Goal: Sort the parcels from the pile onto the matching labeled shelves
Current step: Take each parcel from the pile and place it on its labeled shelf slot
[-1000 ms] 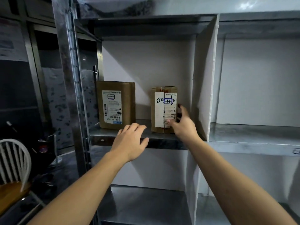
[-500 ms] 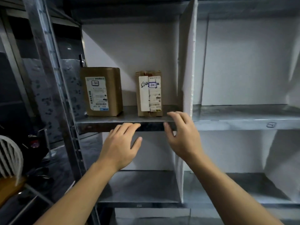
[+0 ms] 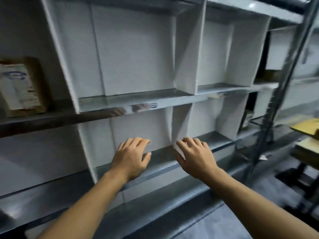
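head view: both forearms are reaching forward, and both hands are hanging empty in front of the rack. the left hand [image 3: 131, 157] is hovering over the front lip of the lower shelf [image 3: 161, 167], its grip loose, fingers apart and lightly bent, holding nothing. the right hand [image 3: 196, 156] is sitting just beside it, grip equally slack and empty. its fingertips are overlapping the bottom corner of the white divider [image 3: 180, 125]; whether they are touching it i cannot tell. that thin divider is looking flimsy, so a careless knock could be bending or shifting it and muddling which compartment is which.

behind, the upper shelf [image 3: 120, 100] is carrying a small label tag [image 3: 154, 105] on its front edge, too smeared for reading. the greatest risk, as i am judging it, is a misread tag sending a parcel into the wrong compartment.

farther left, a brown parcel [image 3: 22, 87] with a white shipping label is standing upright on that upper level, in the compartment left of the one facing the hands.

far right, beyond the rack upright [image 3: 283, 87], yellowish flat parcels [image 3: 307, 130] are lying stacked, probably the pile. with both hands empty, the next parcel is not yet picked, and a hasty grab there could be toppling the stack.
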Demonstrator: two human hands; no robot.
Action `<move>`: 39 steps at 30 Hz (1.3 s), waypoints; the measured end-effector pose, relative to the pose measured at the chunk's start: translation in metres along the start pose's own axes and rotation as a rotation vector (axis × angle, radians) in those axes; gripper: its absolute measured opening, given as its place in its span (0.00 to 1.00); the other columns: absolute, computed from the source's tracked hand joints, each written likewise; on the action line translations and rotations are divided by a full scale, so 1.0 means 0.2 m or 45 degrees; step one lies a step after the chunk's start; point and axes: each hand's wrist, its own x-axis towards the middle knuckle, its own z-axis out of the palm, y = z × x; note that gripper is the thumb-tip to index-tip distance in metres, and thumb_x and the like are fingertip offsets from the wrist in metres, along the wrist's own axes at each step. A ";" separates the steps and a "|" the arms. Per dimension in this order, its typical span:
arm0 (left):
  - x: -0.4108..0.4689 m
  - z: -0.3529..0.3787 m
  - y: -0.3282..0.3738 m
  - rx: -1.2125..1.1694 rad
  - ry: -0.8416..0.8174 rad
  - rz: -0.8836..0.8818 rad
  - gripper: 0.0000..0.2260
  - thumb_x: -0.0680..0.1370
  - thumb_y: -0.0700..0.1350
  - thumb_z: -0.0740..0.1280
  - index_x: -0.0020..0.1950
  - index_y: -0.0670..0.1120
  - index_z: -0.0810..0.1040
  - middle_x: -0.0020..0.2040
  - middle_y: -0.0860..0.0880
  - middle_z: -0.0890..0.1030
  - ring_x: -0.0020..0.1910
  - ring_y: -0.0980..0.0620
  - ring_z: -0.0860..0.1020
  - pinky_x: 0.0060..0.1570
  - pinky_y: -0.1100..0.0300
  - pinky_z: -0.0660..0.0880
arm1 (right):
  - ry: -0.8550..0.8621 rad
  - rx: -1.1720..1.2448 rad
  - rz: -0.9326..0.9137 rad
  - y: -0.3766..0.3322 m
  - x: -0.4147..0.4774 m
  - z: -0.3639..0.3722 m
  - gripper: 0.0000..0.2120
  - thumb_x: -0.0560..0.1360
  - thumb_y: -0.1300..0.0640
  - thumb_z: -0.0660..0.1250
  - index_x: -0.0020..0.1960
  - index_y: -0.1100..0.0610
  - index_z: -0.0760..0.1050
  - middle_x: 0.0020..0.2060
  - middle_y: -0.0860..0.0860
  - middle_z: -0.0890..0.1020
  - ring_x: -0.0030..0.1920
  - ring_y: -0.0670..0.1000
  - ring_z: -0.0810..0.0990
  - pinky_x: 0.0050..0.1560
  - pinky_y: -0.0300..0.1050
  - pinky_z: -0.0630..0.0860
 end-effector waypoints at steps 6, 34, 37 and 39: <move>0.23 0.44 0.76 -0.096 -0.186 0.254 0.21 0.79 0.56 0.59 0.70 0.52 0.69 0.66 0.52 0.73 0.63 0.48 0.70 0.60 0.53 0.66 | -0.209 -0.193 0.314 0.73 -0.53 -0.09 0.19 0.79 0.42 0.59 0.63 0.52 0.74 0.57 0.53 0.79 0.54 0.59 0.78 0.49 0.52 0.75; 1.32 1.76 3.17 -0.430 -0.338 1.154 0.20 0.77 0.59 0.58 0.67 0.53 0.70 0.60 0.51 0.76 0.57 0.48 0.74 0.55 0.51 0.69 | -0.494 -0.463 1.364 2.82 -1.49 -0.09 0.22 0.81 0.41 0.55 0.70 0.50 0.68 0.64 0.53 0.74 0.61 0.58 0.75 0.55 0.54 0.73; 1.36 1.86 3.38 -0.474 -0.416 1.222 0.20 0.77 0.58 0.58 0.67 0.53 0.70 0.60 0.51 0.76 0.57 0.47 0.74 0.54 0.51 0.69 | -0.533 -0.441 1.473 2.97 -1.60 -0.06 0.21 0.81 0.41 0.55 0.69 0.50 0.69 0.62 0.53 0.75 0.61 0.58 0.75 0.54 0.54 0.72; 1.36 1.94 3.52 -0.489 -0.449 1.277 0.21 0.77 0.58 0.57 0.68 0.53 0.69 0.62 0.51 0.75 0.59 0.47 0.73 0.56 0.51 0.69 | -0.536 -0.448 1.518 3.07 -1.68 -0.04 0.21 0.80 0.41 0.56 0.67 0.51 0.70 0.61 0.53 0.75 0.60 0.59 0.75 0.54 0.54 0.71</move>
